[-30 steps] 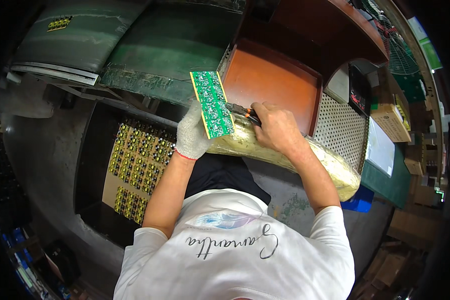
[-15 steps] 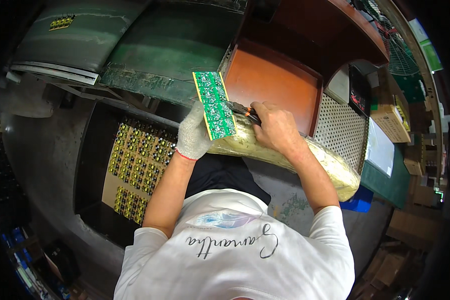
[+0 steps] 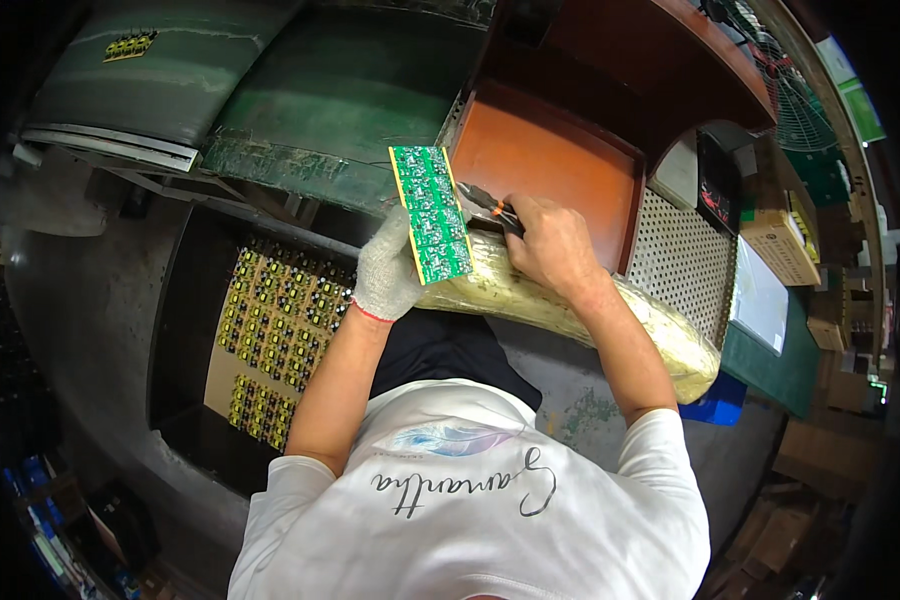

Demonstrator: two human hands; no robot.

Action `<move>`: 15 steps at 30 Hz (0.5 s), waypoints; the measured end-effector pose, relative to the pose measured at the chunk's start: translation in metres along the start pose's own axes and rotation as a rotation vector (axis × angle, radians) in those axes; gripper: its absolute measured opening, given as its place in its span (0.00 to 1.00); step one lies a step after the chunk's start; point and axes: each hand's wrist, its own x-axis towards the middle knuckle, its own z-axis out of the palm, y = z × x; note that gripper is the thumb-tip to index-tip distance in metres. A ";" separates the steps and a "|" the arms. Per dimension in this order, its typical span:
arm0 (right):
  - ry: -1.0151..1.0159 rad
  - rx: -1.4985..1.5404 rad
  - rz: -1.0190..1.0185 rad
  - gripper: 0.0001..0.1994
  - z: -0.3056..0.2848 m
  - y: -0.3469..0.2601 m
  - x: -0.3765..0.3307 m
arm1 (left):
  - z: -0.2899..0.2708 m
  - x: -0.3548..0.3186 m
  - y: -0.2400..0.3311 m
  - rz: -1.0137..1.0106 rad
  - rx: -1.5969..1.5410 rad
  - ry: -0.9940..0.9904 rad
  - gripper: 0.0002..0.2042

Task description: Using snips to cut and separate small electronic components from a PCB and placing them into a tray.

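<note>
My left hand (image 3: 388,268), in a pale knitted glove, grips a green circuit board panel (image 3: 432,212) by its lower left edge. The panel stands tilted with its solder side toward me and yellowish strips along its long edges. In my bare right hand (image 3: 552,245) are cutting pliers (image 3: 488,203) with black and orange handles. Their jaws lie just off the panel's right edge, over the orange tray. Under both hands runs a long padded roll (image 3: 610,320) wrapped in clear film over pale yellow material. The fingertips of my left hand are hidden behind the panel.
A dark bin (image 3: 185,300) at left holds several boards (image 3: 275,315) on cardboard. Another small board (image 3: 130,45) lies on the green conveyor belt (image 3: 185,80) at the far left. Beyond my right hand are an orange tray (image 3: 560,150), a perforated metal plate (image 3: 685,255) and cardboard boxes (image 3: 775,235).
The pliers have drawn back a little to the right from the panel's edge, and their jaws have moved up. The board on the belt has shifted slightly right.
</note>
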 end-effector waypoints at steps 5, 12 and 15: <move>0.033 -0.029 -0.016 0.11 0.001 -0.002 0.007 | -0.001 -0.001 -0.001 0.003 0.031 -0.009 0.23; -0.001 -0.085 -0.026 0.10 -0.007 -0.006 0.006 | 0.003 -0.001 0.000 0.006 0.058 0.008 0.23; -0.029 -0.069 -0.004 0.10 -0.006 -0.006 0.007 | 0.003 -0.001 0.001 0.000 0.065 0.009 0.23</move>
